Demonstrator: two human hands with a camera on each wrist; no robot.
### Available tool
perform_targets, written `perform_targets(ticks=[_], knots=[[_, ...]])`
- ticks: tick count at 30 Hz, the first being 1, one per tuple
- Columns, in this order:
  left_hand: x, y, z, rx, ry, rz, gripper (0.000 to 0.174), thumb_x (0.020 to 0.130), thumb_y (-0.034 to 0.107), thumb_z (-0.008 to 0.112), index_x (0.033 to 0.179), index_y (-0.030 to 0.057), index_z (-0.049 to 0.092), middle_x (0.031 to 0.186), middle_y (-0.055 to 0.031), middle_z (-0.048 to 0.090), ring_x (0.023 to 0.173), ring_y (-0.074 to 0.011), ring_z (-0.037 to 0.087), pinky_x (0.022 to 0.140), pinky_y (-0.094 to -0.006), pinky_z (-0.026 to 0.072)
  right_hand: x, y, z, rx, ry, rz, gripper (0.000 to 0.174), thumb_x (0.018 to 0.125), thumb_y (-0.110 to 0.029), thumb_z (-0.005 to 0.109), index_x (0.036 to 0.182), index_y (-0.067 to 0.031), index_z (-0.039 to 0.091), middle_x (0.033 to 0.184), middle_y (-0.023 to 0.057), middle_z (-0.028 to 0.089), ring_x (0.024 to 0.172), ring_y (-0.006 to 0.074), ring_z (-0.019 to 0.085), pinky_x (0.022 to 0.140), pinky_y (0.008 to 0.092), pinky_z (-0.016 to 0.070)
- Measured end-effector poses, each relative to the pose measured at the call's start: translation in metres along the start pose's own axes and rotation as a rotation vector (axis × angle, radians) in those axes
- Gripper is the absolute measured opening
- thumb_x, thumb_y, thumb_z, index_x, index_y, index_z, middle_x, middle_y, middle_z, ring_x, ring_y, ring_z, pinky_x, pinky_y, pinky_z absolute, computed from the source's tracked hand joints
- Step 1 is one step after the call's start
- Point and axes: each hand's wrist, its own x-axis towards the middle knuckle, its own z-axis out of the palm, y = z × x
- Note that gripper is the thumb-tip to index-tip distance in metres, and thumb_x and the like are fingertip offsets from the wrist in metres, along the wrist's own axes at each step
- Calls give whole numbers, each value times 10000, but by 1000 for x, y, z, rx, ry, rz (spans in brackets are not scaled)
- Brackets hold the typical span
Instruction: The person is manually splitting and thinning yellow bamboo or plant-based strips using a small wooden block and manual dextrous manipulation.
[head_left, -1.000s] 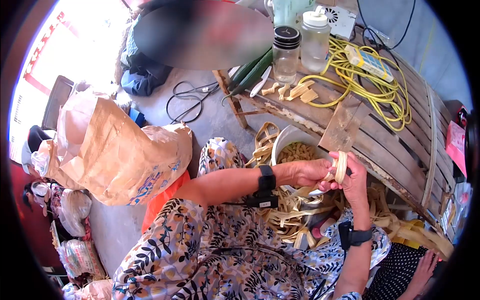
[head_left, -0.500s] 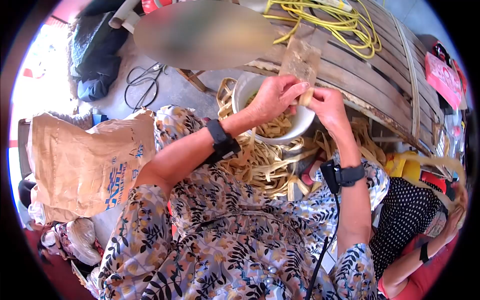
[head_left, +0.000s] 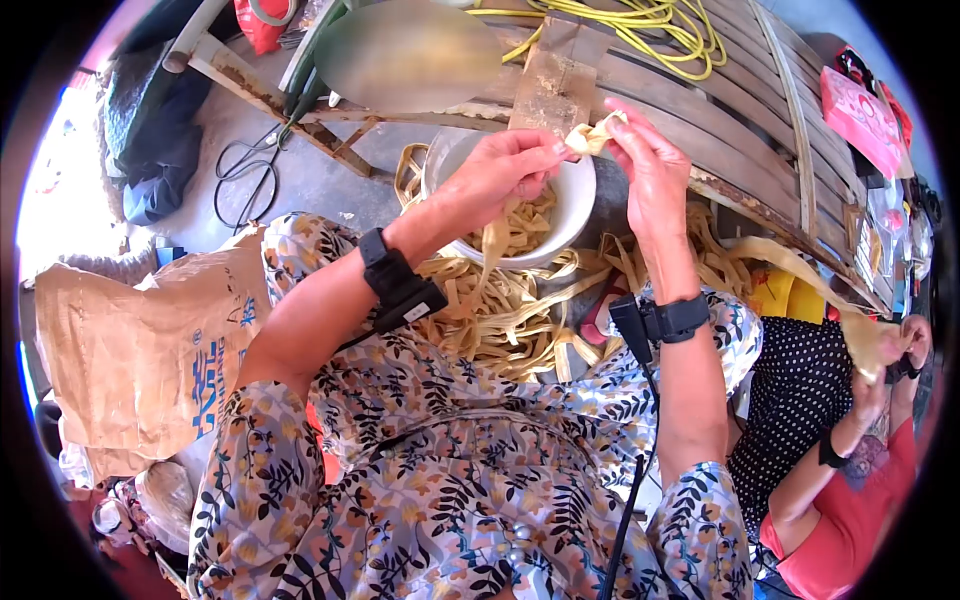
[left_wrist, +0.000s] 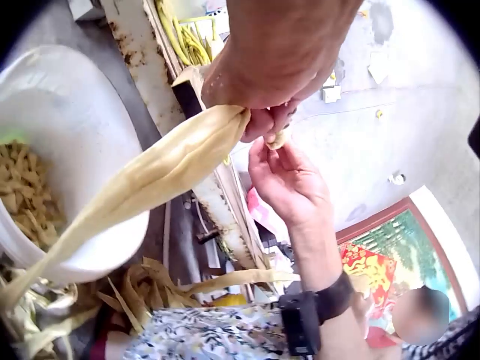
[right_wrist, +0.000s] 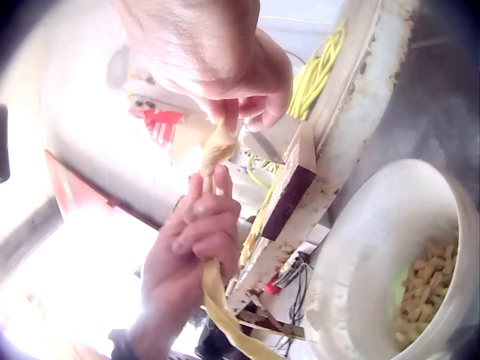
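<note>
Between my hands a pale yellow tofu-skin strip is stretched, twisted into a small knot. My left hand pinches it on one side, and the strip's long tail hangs from that hand past the bucket. On the other side, the fingertips of my right hand pinch the knot's end; the right wrist view shows the knot between both sets of fingertips. Below the hands stands a white bucket with many small knotted pieces in it.
Loose strips lie heaped around the bucket. Beyond it runs a slatted wooden bench with a board and a coiled yellow hose. A brown paper bag stands left. A person in red handles another strip at right.
The strip was looped around my right fingers; now it is a twisted knot drawn out between both hands, which have moved apart. The head view has shifted, with the bucket and bag further left.
</note>
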Motion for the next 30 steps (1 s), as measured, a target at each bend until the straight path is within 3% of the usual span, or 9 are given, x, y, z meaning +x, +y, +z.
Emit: perform_targets(ticks=[3, 6, 10, 11, 14, 15, 22, 25, 30], knots=[[-6, 5, -4, 72, 8, -54, 221, 884, 184, 494, 946, -9, 583, 651, 50, 428, 532, -18, 322, 464, -158, 257, 0, 2, -6, 2, 6, 59, 173, 803, -105, 595, 941, -10, 637, 1076, 61, 586, 896, 98, 537, 802, 265, 424], [-7, 1, -8, 99, 13, -66, 215, 886, 182, 491, 925, -6, 587, 642, 53, 422, 519, -14, 308, 454, -154, 247, 4, -4, -9, 30, 10, 119, 136, 791, -65, 601, 884, 26, 640, 1071, 107, 579, 835, 125, 571, 773, 257, 478], [-10, 3, -15, -21, -20, -149, 206, 895, 186, 472, 876, 10, 576, 603, 69, 394, 471, -8, 267, 424, -154, 216, 0, -11, -4, -112, -202, 362, 232, 795, -179, 628, 966, -21, 616, 936, 45, 596, 823, 106, 559, 704, 229, 504], [-9, 3, -17, -79, -62, -174, 202, 897, 187, 466, 864, 16, 569, 589, 74, 381, 458, -7, 255, 418, -155, 208, -5, -14, 3, -161, -263, 401, 242, 784, -175, 636, 979, -35, 606, 836, 28, 594, 731, 73, 547, 602, 190, 488], [-7, 5, -19, -177, -160, -224, 196, 902, 189, 454, 833, 32, 549, 551, 87, 343, 422, -5, 225, 403, -159, 188, -7, 0, 5, -121, -432, 361, 211, 781, -136, 622, 962, -29, 607, 777, 36, 596, 622, 43, 510, 524, 155, 431], [-6, 5, -19, -162, -167, -227, 194, 903, 191, 452, 827, 37, 543, 541, 91, 331, 413, -5, 219, 401, -161, 185, -11, 0, 10, -75, -383, 339, 176, 775, -96, 606, 932, -17, 609, 713, 34, 576, 548, 25, 462, 472, 139, 356], [-7, 11, -23, -87, -148, -236, 203, 901, 210, 464, 797, 50, 533, 534, 94, 318, 411, -1, 212, 402, -161, 180, -9, -3, 4, 25, -288, 331, 159, 771, -92, 623, 893, 9, 608, 667, 15, 532, 524, 27, 421, 444, 152, 314], [-2, 11, -30, -89, -178, -250, 209, 898, 217, 473, 818, 39, 546, 556, 80, 377, 445, -10, 301, 424, -158, 251, -9, 2, 4, 36, -242, 338, 158, 772, -96, 628, 878, 18, 602, 668, 19, 535, 520, 31, 420, 442, 153, 313], [9, 30, -38, 657, -59, 52, 231, 885, 233, 494, 869, 18, 578, 646, 39, 487, 578, -42, 442, 526, -187, 378, 21, -5, -5, 6, -56, 246, 172, 769, -98, 643, 880, 20, 583, 671, 33, 542, 509, 41, 430, 427, 157, 314]])
